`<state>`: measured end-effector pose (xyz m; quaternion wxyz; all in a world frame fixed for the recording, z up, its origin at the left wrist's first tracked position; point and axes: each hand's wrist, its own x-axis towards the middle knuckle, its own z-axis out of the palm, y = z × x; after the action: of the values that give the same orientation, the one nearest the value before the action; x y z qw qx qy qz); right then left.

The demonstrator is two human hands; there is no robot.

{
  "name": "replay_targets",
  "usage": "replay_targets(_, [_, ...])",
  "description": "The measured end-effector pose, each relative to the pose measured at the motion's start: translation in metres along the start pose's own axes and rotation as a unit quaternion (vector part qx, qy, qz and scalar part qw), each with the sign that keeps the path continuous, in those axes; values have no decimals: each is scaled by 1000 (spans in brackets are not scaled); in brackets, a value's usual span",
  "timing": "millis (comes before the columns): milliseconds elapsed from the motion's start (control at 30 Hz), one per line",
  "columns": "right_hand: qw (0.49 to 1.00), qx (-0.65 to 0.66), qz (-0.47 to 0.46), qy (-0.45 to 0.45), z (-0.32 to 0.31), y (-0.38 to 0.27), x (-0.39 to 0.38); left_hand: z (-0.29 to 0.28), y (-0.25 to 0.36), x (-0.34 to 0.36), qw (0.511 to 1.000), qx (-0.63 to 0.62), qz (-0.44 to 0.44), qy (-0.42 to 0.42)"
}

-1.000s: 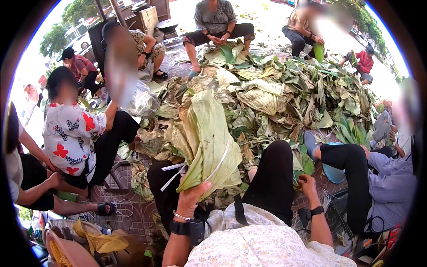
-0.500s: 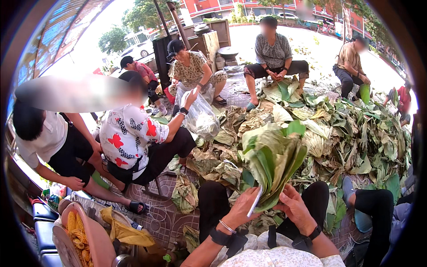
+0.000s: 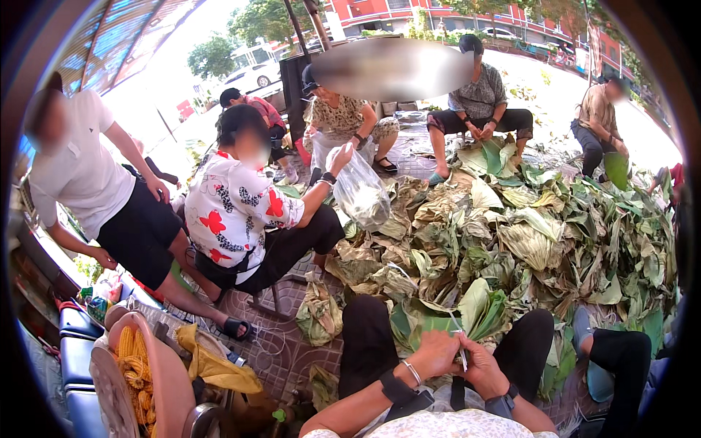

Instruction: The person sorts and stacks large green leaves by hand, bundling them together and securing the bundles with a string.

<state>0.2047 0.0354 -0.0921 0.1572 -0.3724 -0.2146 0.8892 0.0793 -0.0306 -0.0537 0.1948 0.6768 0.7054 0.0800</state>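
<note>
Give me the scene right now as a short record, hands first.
Left hand: pinching a white strip
Right hand: pinching the same strip, close beside the left
Green leaves: just beyond the hands, partly hidden
Leaf heap: ahead, many leaves dried
Pink tub: at left, holding corn
Clear bag: held by a seated person

You have one left hand (image 3: 435, 353), one right hand (image 3: 485, 371), two wristbands (image 3: 396, 387), one bracelet (image 3: 412, 373), one leaf bundle (image 3: 480, 309), at least one white tie (image 3: 464, 356). Around you: one leaf heap (image 3: 526, 237) (its leaves are too crowded to count), one clear bag (image 3: 364, 196), one tub (image 3: 172, 390), one yellow cloth (image 3: 219, 365), six people (image 3: 237, 212) and parts of two more.
</note>
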Motion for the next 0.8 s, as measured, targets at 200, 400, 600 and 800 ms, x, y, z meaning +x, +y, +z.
replay_targets(200, [999, 52, -6, -15, 15, -9, -4, -29, 6, -4, 998, -27, -42, -36])
replay_targets(400, [999, 9, -19, -29, -6, -18, -5, -37, 3, -3, 991, -127, -32, -25])
replay_targets(600, [994, -85, -67, 2, 15, -39, -15, -32, -25, -30, 833, -465, -109, 280])
replay_targets(800, [973, 48, -198, -108, 13, -46, -16, 18, -48, -43, 622, -769, -114, 92])
